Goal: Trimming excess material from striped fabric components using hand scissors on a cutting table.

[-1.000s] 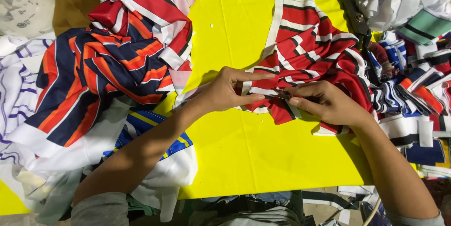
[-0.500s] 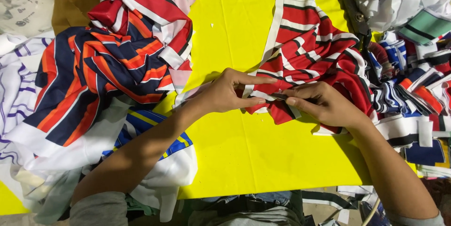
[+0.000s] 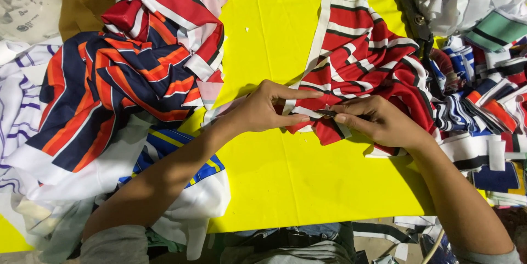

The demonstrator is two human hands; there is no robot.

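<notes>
While the yellow surface [image 3: 285, 176] stretches underneath, a navy-and-orange striped heap [image 3: 121, 88] sits left, and the red striped fabric piece [image 3: 362, 61] lies centre-right. Left hand [image 3: 263, 111] pinches its near edge; right hand [image 3: 379, 124] grips the same fold, fingers clenched on cloth.

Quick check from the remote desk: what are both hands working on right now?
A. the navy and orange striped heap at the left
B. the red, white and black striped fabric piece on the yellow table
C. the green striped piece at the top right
B: the left hand and right hand both pinch the lower edge of the red striped fabric piece lying on the yellow table.
</notes>
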